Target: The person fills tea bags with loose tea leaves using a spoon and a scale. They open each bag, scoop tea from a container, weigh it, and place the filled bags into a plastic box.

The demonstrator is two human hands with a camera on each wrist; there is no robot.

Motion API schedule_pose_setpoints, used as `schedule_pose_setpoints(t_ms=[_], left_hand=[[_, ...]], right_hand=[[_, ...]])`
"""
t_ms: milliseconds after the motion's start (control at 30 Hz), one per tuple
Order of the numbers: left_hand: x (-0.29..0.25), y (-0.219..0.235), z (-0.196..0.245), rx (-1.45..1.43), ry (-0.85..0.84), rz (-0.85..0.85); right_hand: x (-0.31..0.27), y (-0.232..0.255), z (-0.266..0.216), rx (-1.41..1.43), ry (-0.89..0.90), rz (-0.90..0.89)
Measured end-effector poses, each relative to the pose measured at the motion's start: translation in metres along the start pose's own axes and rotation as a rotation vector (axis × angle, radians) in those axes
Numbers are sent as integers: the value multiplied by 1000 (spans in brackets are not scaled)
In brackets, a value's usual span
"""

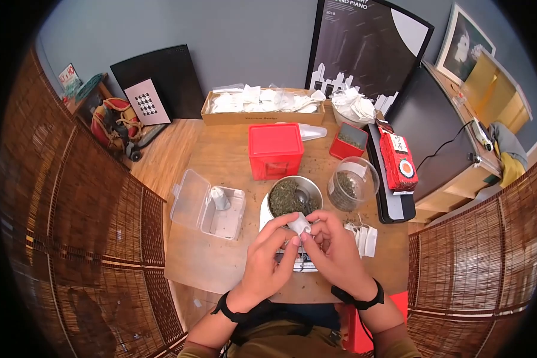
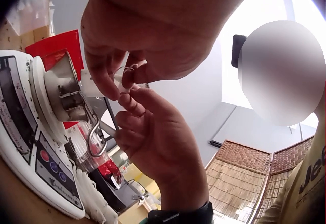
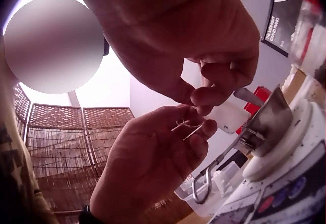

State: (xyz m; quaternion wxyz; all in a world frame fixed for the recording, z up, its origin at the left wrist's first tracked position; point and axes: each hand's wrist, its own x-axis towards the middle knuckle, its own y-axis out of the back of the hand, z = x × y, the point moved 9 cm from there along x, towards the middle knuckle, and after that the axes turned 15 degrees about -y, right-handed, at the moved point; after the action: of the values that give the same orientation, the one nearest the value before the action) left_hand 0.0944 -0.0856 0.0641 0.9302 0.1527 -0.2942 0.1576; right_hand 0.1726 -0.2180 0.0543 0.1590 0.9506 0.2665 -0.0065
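Note:
Between my two hands is a small white drawstring tea bag, held up over the near side of a metal pan. My left hand pinches it from the left with thumb and fingertips. From the right, my right hand pinches its gathered top. A thin loop of string shows at the fingertips in the left wrist view. Dried leaves and a spoon lie in the metal pan. The pan rests on a white kitchen scale, and its wire handle points toward me.
Left stands an open clear plastic box with one filled bag. Several white bags lie right of the scale. Behind are a red tin, a clear tub of leaves, and a cardboard box of white bags.

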Motion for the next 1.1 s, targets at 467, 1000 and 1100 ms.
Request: schedule_pose_setpoints(t_ms=[467, 1000, 1100], left_hand=[[-1, 26, -53, -260, 164, 266], [1, 33, -46, -321, 186, 309], [6, 33, -41, -267, 178, 266]], right_hand=[[9, 44, -7, -368, 95, -102], [-2, 69, -26, -339, 395, 171], [-6, 82, -25, -290, 331, 125]])
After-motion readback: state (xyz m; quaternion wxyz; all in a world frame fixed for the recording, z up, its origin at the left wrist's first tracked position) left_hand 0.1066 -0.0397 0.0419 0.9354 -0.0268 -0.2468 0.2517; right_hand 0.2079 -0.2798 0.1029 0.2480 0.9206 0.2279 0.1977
